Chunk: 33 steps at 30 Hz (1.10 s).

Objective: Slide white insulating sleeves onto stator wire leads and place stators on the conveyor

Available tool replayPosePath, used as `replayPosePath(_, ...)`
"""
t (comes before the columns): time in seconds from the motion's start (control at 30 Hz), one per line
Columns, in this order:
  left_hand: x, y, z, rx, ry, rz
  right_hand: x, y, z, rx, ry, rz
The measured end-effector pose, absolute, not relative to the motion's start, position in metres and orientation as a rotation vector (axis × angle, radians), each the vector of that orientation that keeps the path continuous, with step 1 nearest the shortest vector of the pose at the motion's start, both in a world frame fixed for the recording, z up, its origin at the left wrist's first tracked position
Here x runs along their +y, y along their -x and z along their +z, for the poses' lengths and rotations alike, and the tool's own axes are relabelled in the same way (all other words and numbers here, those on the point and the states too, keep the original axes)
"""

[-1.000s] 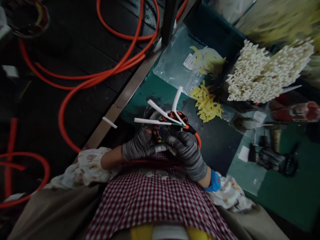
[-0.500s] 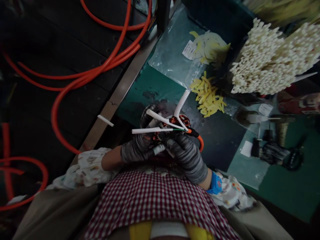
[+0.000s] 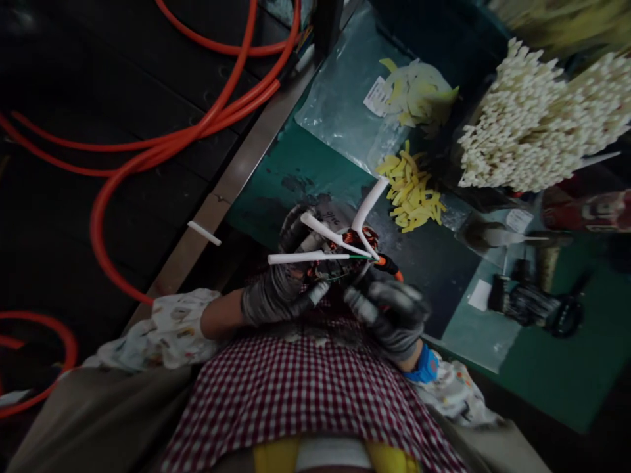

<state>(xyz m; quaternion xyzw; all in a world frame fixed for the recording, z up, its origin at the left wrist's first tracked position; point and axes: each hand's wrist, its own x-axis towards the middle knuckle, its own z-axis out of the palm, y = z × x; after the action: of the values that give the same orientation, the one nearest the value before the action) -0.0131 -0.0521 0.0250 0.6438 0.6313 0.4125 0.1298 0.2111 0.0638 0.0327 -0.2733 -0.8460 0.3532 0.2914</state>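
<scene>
A round metal part with copper windings (image 3: pixel 340 217) sits at the near edge of the green table mat. My left hand (image 3: pixel 280 286), in a grey striped glove, is wrapped round its left side. White sleeves (image 3: pixel 365 205) stick out from the windings, and they meet by an orange cable (image 3: pixel 398 276) with a black wrap. A thin green wire shows at the end of the lowest sleeve. Just right of the part is my right hand (image 3: pixel 389 315), gloved too and blurred by motion. Its fingers are bent and partly apart; I see nothing in them.
Yellow strips (image 3: pixel 413 190) lie behind the part, near a plastic bag (image 3: pixel 340 112). Bundled white tubes (image 3: pixel 517 125) stand at the back right. Scissors (image 3: pixel 566 316) rest at the right. A loose white tube (image 3: pixel 204 232) lies on the metal edge; orange hoses (image 3: pixel 162 154) coil at the left.
My right hand has come away from the windings, moving right and slightly down, and its fingers have opened. The part with its white sleeves has shifted slightly right. My left hand still holds it.
</scene>
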Motion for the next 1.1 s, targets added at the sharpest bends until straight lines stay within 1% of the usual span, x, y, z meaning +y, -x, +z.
replayPosePath(0.07,-0.047,0.009,0.030,1.856,-1.908,1.209,0.071,-0.217,0.028,-2.213,0.769,0.639)
replayPosePath(0.13,-0.043,0.005,0.034,1.853,-1.938,1.232,0.077,-0.215,0.025,-2.239,0.837,0.573)
replayPosePath(0.23,-0.041,0.001,0.034,1.864,-1.953,1.241,0.080,-0.206,0.023,-2.327,0.806,0.629)
replayPosePath(0.37,-0.044,0.001,0.029,1.878,-1.968,1.251,0.076,-0.199,0.025,-2.389,0.777,0.608)
replayPosePath(0.67,-0.043,0.004,0.030,1.882,-1.944,1.186,0.075,-0.192,0.027,-2.219,0.838,0.821)
replayPosePath(0.77,-0.043,0.004,0.030,1.874,-1.964,1.211,0.075,-0.195,0.024,-2.170,0.872,0.843)
replayPosePath(0.97,-0.040,0.004,0.031,1.834,-1.992,1.321,0.078,-0.196,0.022,-2.159,0.778,0.817)
replayPosePath(1.1,-0.041,0.006,0.033,1.815,-2.017,1.253,0.078,-0.197,0.021,-2.175,0.788,0.828)
